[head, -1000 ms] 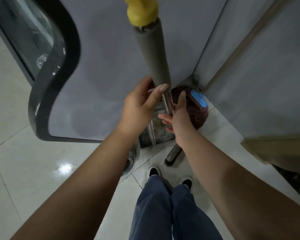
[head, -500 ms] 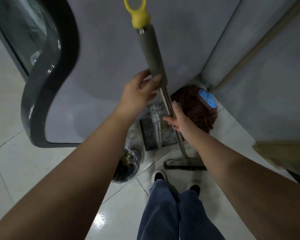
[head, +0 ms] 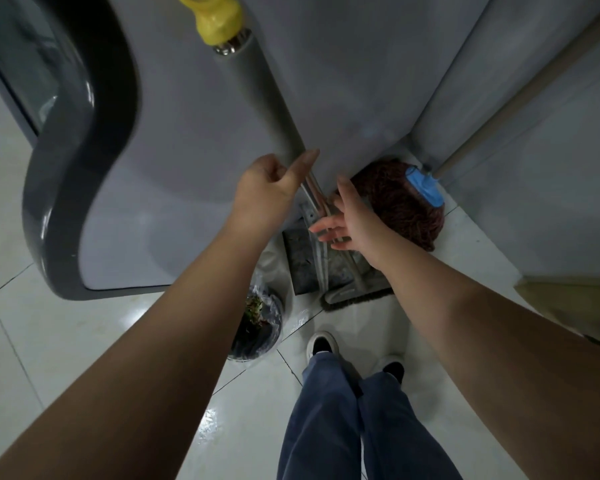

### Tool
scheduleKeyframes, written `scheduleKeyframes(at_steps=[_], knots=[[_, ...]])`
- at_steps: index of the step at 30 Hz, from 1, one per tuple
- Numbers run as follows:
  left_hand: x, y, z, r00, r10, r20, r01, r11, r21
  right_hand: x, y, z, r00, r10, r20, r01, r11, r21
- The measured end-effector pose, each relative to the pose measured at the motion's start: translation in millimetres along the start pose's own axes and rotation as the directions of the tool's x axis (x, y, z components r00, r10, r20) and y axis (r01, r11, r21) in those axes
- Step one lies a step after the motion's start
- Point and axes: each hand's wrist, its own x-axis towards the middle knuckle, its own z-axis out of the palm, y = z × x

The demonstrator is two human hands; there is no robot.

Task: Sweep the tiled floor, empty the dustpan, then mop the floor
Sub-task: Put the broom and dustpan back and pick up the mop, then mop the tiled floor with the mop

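In the corner by the wall, we are holding the broom [head: 274,109] with our left hand [head: 267,192], fingers curled round its handle; our right hand [head: 357,220] is reaching in with fingers spread, gripping nothing; the dustpan [head: 305,261] and mop [head: 399,202] are standing just behind; tugging carelessly, we are risking toppling them.
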Motion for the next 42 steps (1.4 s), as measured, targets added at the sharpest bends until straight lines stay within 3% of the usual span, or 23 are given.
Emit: scheduleKeyframes(at_steps=[5,10,12,15,21,27,30,35,42], knots=[[-10.9,-11.2,5.3,0.999,-0.046,0.029,0.044,0.998,0.045,-10.5,1.8,-9.8,0.999,0.044,0.010,-0.044,0.999,0.002],[-20.9,-13.3,-5.8,0.990,-0.111,0.082,0.093,0.976,0.197,-36.8,-7.6,-23.8,0.997,0.070,-0.015,-0.069,0.997,0.045],[-30.8,-4.8,-9.1,0.981,-0.154,0.116,0.135,0.979,0.155,-52.3,-18.0,-35.5,0.997,0.060,-0.046,-0.057,0.996,0.062],[-50.5,25.9,-0.8,0.985,-0.098,0.141,0.084,0.991,0.101,-81.8,-38.1,-58.1,0.994,0.056,-0.088,-0.043,0.989,0.142],[-62.8,131.7,38.2,0.957,0.081,0.280,-0.100,0.994,0.053,-157.5,-86.3,-123.0,0.952,-0.113,-0.284,0.183,0.955,0.233],[-67.2,228.6,98.5,0.892,0.205,0.402,-0.246,0.968,0.052,-220.4,-119.3,-215.0,0.832,-0.246,-0.498,0.433,0.848,0.305],[-57.3,267.7,135.5,0.897,0.184,0.402,-0.211,0.977,0.024,-216.1,-134.9,-266.7,0.801,-0.264,-0.538,0.448,0.860,0.244],[-37.1,300.8,185.1,0.934,0.189,0.302,-0.206,0.978,0.022,-176.0,-167.0,-334.7,0.759,-0.361,-0.542,0.395,0.917,-0.059],[-29.4,317.9,216.3,0.976,0.108,0.189,-0.112,0.994,0.011,-137.1,-200.4,-369.2,0.771,-0.521,-0.366,0.533,0.843,-0.076]])
